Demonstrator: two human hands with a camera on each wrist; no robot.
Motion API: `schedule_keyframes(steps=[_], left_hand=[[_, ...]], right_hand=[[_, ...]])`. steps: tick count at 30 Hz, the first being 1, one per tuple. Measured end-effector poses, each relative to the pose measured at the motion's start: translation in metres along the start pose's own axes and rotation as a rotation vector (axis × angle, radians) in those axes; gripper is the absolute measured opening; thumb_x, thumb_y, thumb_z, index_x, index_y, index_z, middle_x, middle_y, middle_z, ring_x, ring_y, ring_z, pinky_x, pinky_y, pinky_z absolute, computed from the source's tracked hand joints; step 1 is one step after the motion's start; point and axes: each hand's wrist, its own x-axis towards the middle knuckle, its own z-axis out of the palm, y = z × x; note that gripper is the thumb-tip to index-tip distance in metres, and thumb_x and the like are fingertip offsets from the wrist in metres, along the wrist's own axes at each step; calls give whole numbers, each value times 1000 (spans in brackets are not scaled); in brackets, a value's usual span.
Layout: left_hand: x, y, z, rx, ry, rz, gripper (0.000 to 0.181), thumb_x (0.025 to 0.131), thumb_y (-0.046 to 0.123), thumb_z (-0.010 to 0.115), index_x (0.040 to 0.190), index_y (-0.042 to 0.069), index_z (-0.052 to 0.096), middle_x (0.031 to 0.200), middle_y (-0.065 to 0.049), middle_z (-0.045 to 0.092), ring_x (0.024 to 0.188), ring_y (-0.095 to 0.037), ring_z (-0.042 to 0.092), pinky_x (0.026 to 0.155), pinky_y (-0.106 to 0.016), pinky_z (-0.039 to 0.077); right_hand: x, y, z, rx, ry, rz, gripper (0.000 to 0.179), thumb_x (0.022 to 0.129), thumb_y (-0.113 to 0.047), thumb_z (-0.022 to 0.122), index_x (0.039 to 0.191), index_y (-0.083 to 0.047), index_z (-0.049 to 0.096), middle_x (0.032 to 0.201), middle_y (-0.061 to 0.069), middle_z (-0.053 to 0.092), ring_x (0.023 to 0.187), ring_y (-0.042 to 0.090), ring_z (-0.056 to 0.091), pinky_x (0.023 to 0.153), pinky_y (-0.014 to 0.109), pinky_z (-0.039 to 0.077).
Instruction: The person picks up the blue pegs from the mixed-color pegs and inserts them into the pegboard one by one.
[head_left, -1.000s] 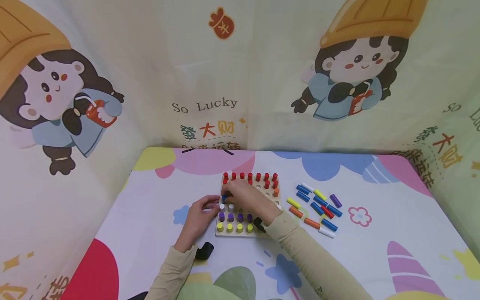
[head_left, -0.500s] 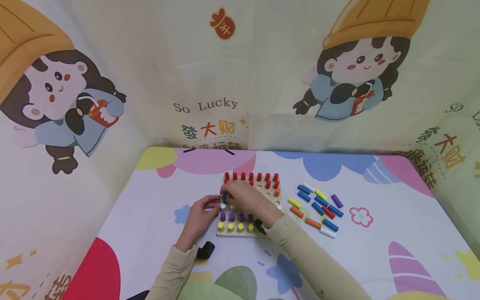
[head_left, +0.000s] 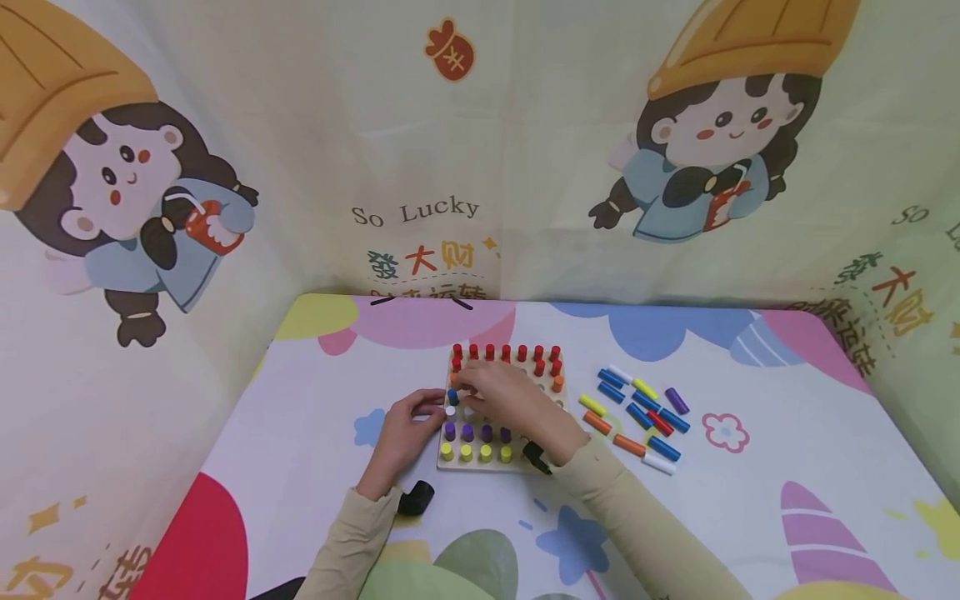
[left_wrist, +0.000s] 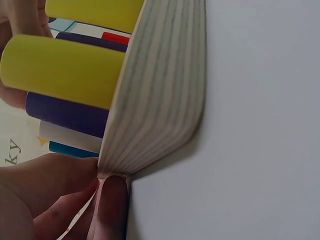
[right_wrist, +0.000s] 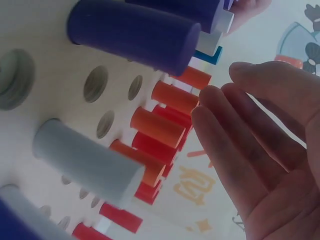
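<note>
While hands point(head_left: 408, 435) point(head_left: 510, 398) are at pegbd point(left_wrist: 162, 75), bkdrp point(head_left: 543, 167): "So Lucky" point(head_left: 415, 211).

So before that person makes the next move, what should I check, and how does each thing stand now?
1. Board steadied: ok, the left hand pinches its edge.
2. Right hand free: ok, its fingers hold nothing.
3. Blue peg standing on the board: ok, at the left side.
4. Blue peg pushed fully in: cannot tell, its base is hidden.
5. All pegs placed: not ok, loose blue pegs lie right of the board, among other colors.
</note>
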Motion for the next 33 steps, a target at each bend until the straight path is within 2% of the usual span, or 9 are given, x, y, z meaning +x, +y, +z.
schedule_keyframes(steps=[7, 15, 21, 28, 33], left_hand=[[1, 1, -1, 5, 1, -6, 31, 93, 13, 68, 124, 10, 67, 117, -7, 71, 103, -21, 69, 88, -39, 56], [-1, 2, 0, 3, -1, -1, 32, 92, 13, 68, 123, 9, 67, 118, -7, 71, 104, -21, 69, 89, -40, 56], [-1, 0, 0, 11, 1, -4, 31, 92, 13, 68, 123, 10, 68, 115, -6, 72, 102, -20, 69, 87, -37, 56], [0, -1, 0, 11, 3, 11, 30, 92, 12, 68, 122, 9, 68, 115, -7, 72, 101, -19, 69, 85, -33, 56], [0, -1, 0, 11, 1, 3, 30, 92, 12, 68, 122, 9, 68, 114, -7, 72, 101, -20, 69, 86, -35, 56]], right_hand=[[-9, 7, 1, -10, 16, 34, 25, 88, -21, 76, 112, -13, 72, 106, -1, 70, 94, 13, 66, 84, 31, 55], [-21, 13, -8, 24, 3, 104, 29, 89, -21, 75, 117, -14, 71, 111, -1, 70, 104, 16, 65, 94, 37, 53], [-29, 21, -14, 37, 57, 83, 26, 87, -15, 77, 112, -11, 72, 106, 2, 70, 95, 18, 66, 86, 34, 56], [-39, 33, -21, 7, 78, 95, 30, 88, -16, 76, 116, -8, 70, 112, 5, 71, 104, 21, 67, 91, 40, 55], [-46, 42, -26, 12, 86, 100, 30, 87, -14, 76, 116, -9, 69, 110, 4, 70, 100, 20, 67, 87, 40, 56]])
